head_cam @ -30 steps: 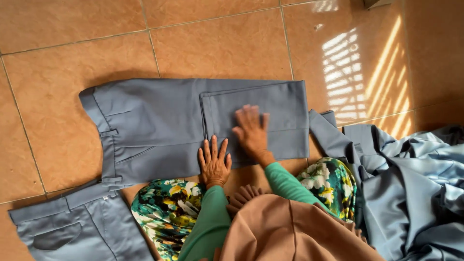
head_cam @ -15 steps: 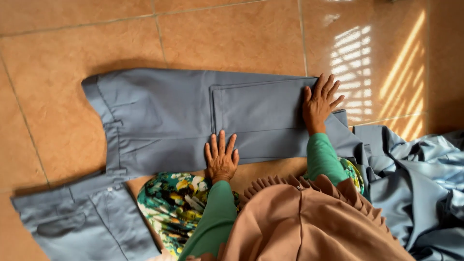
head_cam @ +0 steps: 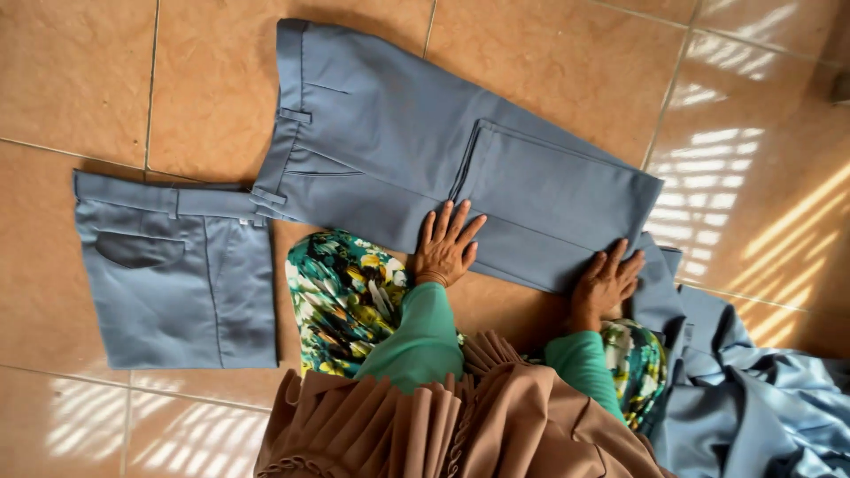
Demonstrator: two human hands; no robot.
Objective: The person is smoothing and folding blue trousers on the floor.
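We find the grey trousers [head_cam: 390, 133] laid folded on the tiled floor [head_cam: 80, 80]. The left hand [head_cam: 445, 250] lies flat on their near edge, fingers spread and gripping nothing; the right hand [head_cam: 605, 286] presses open-palmed on the corner. Just right lies a heap of grey cloth [head_cam: 761, 398]; a second folded pair [head_cam: 173, 270] lies left.

It is looking like a home, or perhaps a small home tailoring spot — work is happening right on a glossy terracotta tile floor [head_cam: 549, 53]. Slatted sunlight [head_cam: 753, 168] is falling across the tiles, and identical grey-blue trousers [head_cam: 398, 150] are lying about — some heaped [head_cam: 761, 398].
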